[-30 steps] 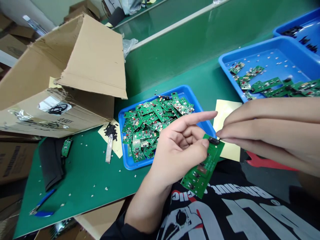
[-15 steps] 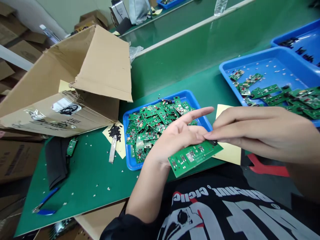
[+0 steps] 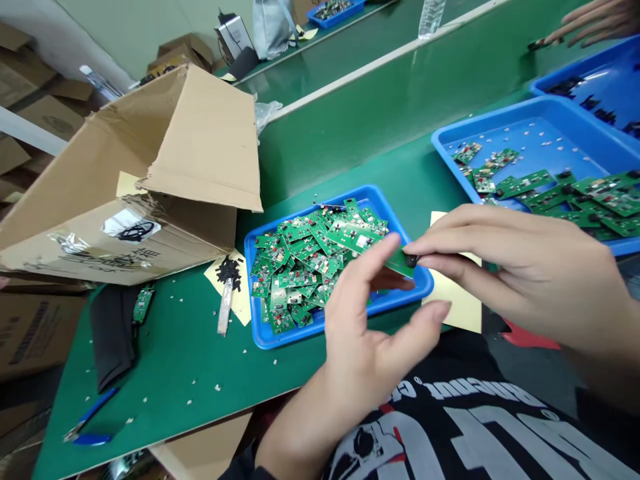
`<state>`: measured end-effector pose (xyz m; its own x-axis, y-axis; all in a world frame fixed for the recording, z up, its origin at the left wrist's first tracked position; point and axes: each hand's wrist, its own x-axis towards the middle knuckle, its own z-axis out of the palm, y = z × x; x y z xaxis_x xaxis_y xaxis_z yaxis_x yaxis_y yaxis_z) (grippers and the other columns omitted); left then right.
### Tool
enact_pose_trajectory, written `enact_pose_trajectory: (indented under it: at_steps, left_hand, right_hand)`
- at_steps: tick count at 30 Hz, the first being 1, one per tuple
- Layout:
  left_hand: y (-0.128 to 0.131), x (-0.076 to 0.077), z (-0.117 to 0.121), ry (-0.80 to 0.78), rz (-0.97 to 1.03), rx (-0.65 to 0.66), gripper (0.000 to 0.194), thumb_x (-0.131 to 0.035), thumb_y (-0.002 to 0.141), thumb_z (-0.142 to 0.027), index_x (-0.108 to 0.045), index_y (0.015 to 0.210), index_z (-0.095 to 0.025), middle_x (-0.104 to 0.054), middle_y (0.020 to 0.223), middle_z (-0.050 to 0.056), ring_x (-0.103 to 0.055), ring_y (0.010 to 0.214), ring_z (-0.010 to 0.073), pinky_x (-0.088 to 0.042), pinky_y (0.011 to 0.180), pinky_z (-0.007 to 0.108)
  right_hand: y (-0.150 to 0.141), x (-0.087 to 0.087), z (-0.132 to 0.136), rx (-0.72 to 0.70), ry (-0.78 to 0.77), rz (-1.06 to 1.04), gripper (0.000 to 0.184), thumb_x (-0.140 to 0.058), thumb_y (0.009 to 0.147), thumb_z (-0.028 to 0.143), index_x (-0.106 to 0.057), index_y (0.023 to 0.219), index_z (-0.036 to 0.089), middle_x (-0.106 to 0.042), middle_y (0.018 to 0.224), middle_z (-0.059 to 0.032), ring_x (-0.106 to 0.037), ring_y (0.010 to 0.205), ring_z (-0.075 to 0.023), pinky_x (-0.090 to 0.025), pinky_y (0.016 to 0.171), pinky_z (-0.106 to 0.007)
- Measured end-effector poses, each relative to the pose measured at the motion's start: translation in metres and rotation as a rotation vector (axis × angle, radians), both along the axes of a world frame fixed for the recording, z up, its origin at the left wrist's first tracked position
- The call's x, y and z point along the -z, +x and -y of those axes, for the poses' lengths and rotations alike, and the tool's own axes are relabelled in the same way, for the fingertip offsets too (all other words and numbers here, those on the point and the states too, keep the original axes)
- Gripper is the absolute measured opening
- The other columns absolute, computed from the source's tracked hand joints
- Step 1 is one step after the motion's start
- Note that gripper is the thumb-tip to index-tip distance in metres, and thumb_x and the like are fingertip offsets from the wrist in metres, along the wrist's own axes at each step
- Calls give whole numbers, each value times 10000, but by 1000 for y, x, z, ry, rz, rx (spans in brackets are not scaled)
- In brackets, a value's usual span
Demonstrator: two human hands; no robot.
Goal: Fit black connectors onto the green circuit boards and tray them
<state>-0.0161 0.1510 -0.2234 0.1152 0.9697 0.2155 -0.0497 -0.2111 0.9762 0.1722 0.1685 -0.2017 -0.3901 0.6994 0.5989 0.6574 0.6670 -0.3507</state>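
Observation:
A green circuit board (image 3: 350, 236) is held out above the blue tray of boards, tilted down toward its right end. My right hand (image 3: 520, 267) pinches that end at a small black part (image 3: 411, 260) between thumb and fingertips. Just in front of the board is my left hand (image 3: 365, 327), with thumb and fingers spread and nothing gripped; its fingers cover part of the board. Beneath, the blue tray (image 3: 260, 333) carries a heap of similar green boards (image 3: 295, 267).
A larger blue tray (image 3: 500, 123) with boards stands right, near another person's hand (image 3: 600, 23). Yellow paper (image 3: 453, 303) lies by my right hand. At left are an open cardboard box (image 3: 205, 140), black pieces (image 3: 229, 272) on paper, a black pouch (image 3: 113, 337) and blue-handled cutters (image 3: 93, 417).
My left hand has let go of the board and opened. The board has swung up and away over the tray, still pinched by my right hand. Another person's hand has appeared at upper right.

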Motion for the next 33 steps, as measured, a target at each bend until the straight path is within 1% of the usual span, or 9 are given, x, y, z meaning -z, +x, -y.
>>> enact_pose_trajectory:
  at_steps: [3, 7, 10, 13, 18, 22, 26, 31, 33]
  left_hand:
    - [2, 2, 0, 1, -93, -35, 298, -846, 911, -256, -778, 1201, -263, -821, 1181, 58, -782, 924, 199, -664, 905, 359]
    - [3, 5, -6, 35, -39, -74, 223, -830, 917, -203, -808, 1135, -248, -845, 1059, 39, -792, 843, 163, -682, 827, 305]
    - [4, 7, -11, 85, -14, -75, 179, -824, 904, -189, -818, 1081, -220, -839, 932, 38, -783, 740, 148, -690, 736, 271]
    - [5, 7, -14, 147, 7, -78, 165, -823, 886, -158, -817, 1043, -209, -832, 904, 40, -783, 719, 144, -697, 711, 253]
    - [8, 7, -18, 220, 19, -102, 203, -818, 869, -105, -806, 1040, -212, -831, 924, 41, -785, 713, 141, -701, 700, 242]
    - [10, 8, -19, 279, 39, -141, 202, -824, 854, -88, -803, 1019, -205, -826, 903, 36, -792, 725, 131, -691, 702, 204]
    - [11, 7, -19, 290, 55, -160, 215, -816, 850, -71, -802, 1015, -207, -825, 903, 27, -781, 716, 109, -675, 706, 170]
    - [6, 4, -17, 309, 47, -145, 227, -792, 845, -56, -798, 1001, -222, -823, 904, 22, -798, 784, 130, -671, 711, 173]
    - [4, 4, -16, 284, 44, -123, 227, -782, 848, -53, -798, 997, -224, -821, 900, 21, -802, 784, 136, -677, 720, 189]
  right_hand:
    - [-4, -1, 1, -11, 14, 8, 177, -533, 1102, 154, -707, 1092, 187, -757, 996, -28, -730, 871, -128, -611, 816, -223]
    - [-6, -3, 5, 30, 36, 59, 152, -551, 1097, 156, -701, 1109, 170, -742, 996, -41, -725, 891, -143, -596, 834, -231]
    - [-9, -4, 9, 96, 83, 94, 198, -522, 1106, 152, -678, 993, 197, -725, 948, -24, -703, 824, -139, -578, 727, -240]
    - [-14, -4, 13, 141, 125, 95, 193, -535, 1074, 91, -658, 955, 181, -712, 922, -24, -678, 785, -116, -536, 634, -216]
    - [-19, -4, 15, 198, 112, 65, 158, -568, 1053, 83, -678, 1045, 195, -730, 1044, -50, -715, 881, -123, -569, 711, -207]
    - [-18, -9, 13, 216, 114, 68, 191, -589, 1057, 83, -693, 1058, 244, -748, 1079, -25, -722, 836, -120, -573, 714, -234]
    - [-19, -12, 12, 196, 105, 42, 214, -568, 1068, 86, -692, 1005, 248, -749, 968, -7, -720, 808, -144, -570, 688, -265]
    - [-16, -9, 8, 127, 98, 3, 180, -573, 1087, 146, -694, 1214, 189, -775, 1039, -34, -759, 915, -166, -610, 843, -249]
    - [-13, -11, 6, 105, 109, 43, 174, -578, 1091, 150, -697, 1218, 148, -772, 1047, -46, -750, 935, -141, -586, 879, -207]
